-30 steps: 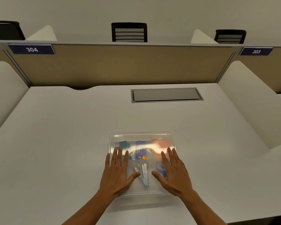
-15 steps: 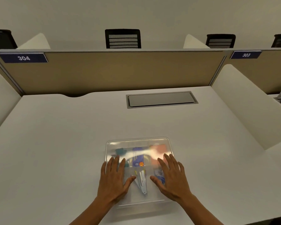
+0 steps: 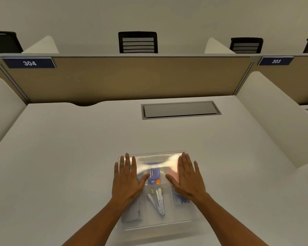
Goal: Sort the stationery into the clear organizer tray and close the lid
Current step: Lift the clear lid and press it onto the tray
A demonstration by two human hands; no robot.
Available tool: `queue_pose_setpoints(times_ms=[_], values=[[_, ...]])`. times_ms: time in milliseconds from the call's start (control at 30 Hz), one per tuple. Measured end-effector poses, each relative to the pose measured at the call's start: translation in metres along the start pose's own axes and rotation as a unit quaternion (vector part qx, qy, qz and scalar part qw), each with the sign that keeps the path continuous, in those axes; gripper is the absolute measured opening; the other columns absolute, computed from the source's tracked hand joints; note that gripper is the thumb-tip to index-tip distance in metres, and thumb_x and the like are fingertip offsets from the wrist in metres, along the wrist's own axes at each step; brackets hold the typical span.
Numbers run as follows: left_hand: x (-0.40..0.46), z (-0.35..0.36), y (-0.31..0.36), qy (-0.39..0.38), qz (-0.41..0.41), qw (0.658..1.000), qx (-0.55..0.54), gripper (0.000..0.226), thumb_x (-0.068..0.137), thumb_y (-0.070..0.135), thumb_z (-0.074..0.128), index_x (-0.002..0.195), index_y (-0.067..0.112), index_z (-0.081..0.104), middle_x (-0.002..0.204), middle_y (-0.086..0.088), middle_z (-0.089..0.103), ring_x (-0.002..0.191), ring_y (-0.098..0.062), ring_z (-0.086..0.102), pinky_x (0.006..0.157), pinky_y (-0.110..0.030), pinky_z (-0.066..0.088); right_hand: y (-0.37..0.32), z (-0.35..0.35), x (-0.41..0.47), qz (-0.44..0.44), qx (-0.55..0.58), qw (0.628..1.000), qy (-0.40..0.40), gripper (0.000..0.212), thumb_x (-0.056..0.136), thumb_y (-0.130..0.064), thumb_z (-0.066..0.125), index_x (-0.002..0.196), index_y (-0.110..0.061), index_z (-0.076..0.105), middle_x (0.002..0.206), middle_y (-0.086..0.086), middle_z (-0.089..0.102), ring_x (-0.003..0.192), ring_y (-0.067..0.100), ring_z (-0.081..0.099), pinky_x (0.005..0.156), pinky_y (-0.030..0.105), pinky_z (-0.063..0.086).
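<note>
The clear tray (image 3: pixel 156 222) is set on the white desk (image 3: pixel 60 157) near its front edge, with the lid (image 3: pixel 155 158) already laid over it. The left hand (image 3: pixel 127 180) and right hand (image 3: pixel 186 179) are pressed flat on the lid's far half, fingers straight and slightly spread, nothing gripped, probably so the lid is seated evenly. Through the plastic a purple item (image 3: pixel 154 176), a metal stapler (image 3: pixel 159 201) and small blue pieces (image 3: pixel 180 199) are seen in separate compartments.
</note>
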State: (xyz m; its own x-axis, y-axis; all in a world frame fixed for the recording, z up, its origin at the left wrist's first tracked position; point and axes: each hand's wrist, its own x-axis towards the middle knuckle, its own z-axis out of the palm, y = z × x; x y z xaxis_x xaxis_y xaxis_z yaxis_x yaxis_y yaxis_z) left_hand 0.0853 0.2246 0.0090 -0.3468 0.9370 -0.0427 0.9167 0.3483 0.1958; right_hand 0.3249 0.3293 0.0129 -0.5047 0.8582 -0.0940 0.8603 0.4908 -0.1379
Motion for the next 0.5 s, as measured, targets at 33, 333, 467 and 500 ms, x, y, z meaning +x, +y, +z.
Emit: queue_pose_setpoints(times_ms=[33, 333, 467, 500], values=[[0.001, 0.001, 0.000, 0.001, 0.001, 1.000, -0.001, 0.100, 0.082, 0.082, 0.009, 0.153, 0.013, 0.024, 0.162, -0.012, 0.011, 0.148, -0.035, 0.012, 0.120, -0.052, 0.011, 0.000, 0.001, 0.000, 0.001, 0.002, 1.000, -0.004, 0.100, 0.085, -0.083, 0.010, 0.155, -0.011, -0.002, 0.162, 0.005, -0.008, 0.150, 0.022, -0.004, 0.122, 0.047, 0.006], [0.001, 0.001, -0.001, -0.009, 0.006, 1.000, -0.001, 0.099, 0.082, 0.083, 0.013, 0.152, 0.014, 0.024, 0.162, -0.011, 0.013, 0.148, -0.035, 0.015, 0.119, -0.050, 0.012, -0.003, -0.003, 0.003, 0.019, 0.045, 0.999, -0.009, 0.112, 0.076, -0.091, 0.009, 0.156, -0.012, 0.006, 0.164, 0.004, 0.001, 0.151, 0.024, 0.011, 0.111, 0.039, 0.035], [0.004, 0.001, -0.010, -0.023, 0.018, 0.999, -0.014, 0.104, 0.076, 0.088, 0.005, 0.154, 0.019, 0.004, 0.162, -0.006, -0.005, 0.149, -0.031, -0.001, 0.121, -0.052, 0.006, -0.002, -0.008, 0.004, 0.014, 0.046, 0.998, -0.032, 0.115, 0.072, -0.092, 0.012, 0.156, -0.015, -0.006, 0.164, 0.002, -0.008, 0.151, 0.023, 0.004, 0.117, 0.040, 0.026], [0.004, 0.002, -0.011, -0.026, 0.023, 0.999, -0.009, 0.104, 0.074, 0.089, 0.001, 0.153, 0.022, -0.003, 0.161, -0.003, -0.013, 0.149, -0.030, -0.008, 0.121, -0.052, 0.001, -0.001, -0.013, 0.005, 0.007, 0.038, 0.999, -0.038, 0.115, 0.073, -0.091, 0.015, 0.155, -0.014, -0.006, 0.164, 0.003, -0.008, 0.151, 0.024, 0.002, 0.119, 0.042, 0.022]])
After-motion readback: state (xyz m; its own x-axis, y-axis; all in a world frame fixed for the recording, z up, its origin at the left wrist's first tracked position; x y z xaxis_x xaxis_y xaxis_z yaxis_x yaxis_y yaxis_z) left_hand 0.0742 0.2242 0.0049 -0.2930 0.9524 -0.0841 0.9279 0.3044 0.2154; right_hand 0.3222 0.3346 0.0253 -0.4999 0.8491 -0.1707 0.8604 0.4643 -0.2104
